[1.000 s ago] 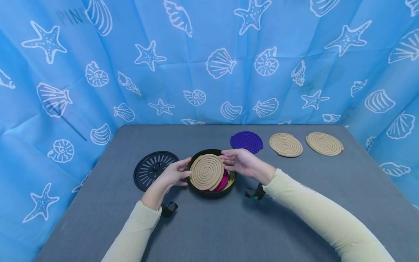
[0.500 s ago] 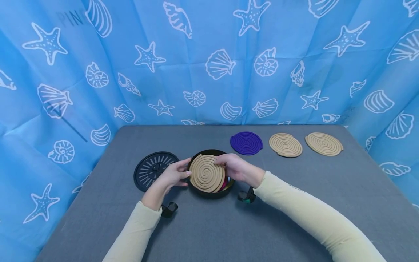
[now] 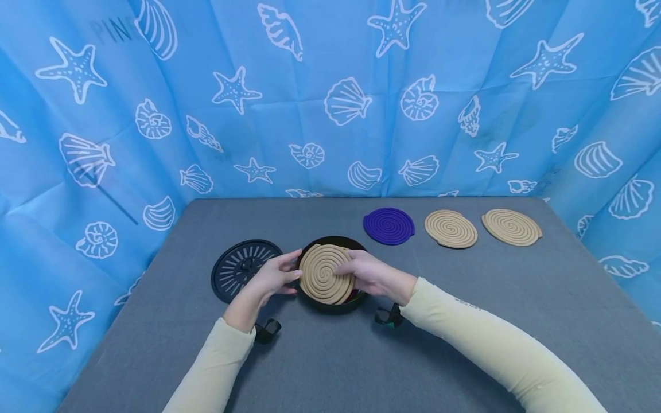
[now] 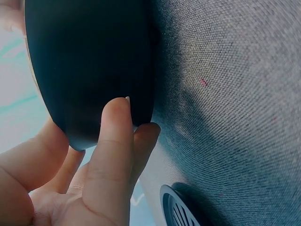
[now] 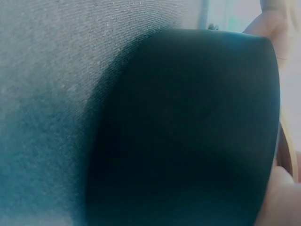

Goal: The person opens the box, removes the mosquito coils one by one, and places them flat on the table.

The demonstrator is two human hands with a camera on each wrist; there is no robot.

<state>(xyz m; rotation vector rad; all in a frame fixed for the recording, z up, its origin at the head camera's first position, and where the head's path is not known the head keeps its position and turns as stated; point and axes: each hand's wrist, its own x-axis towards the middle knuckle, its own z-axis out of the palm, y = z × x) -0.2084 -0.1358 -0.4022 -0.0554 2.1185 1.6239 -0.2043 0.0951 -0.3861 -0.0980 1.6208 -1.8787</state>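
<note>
A beige mosquito coil (image 3: 324, 278) lies tilted at the mouth of a round black coil holder (image 3: 334, 307). My right hand (image 3: 374, 274) pinches its right edge, thumb on top and the other fingers hidden. My left hand (image 3: 268, 281) holds the holder's left side. In the left wrist view, the fingers (image 4: 115, 146) press the dark outer wall and the thumb is at the rim. The right wrist view is mostly filled by the holder's dark wall (image 5: 188, 127). What lies under the coil is mostly covered, with a sliver of dark red at its right.
A black slotted lid (image 3: 232, 275) lies left of the holder, partly behind my left hand. A purple coil (image 3: 388, 226) and two beige coils, one nearer (image 3: 451, 228) and one farther right (image 3: 511, 227), lie along the back of the grey table (image 3: 330, 367). Behind hangs a blue curtain (image 3: 289, 120).
My right hand has moved left and slightly down from the holder's right rim onto the beige coil, its thumb now over it. The pink layer beneath is more covered. My left hand stays put.
</note>
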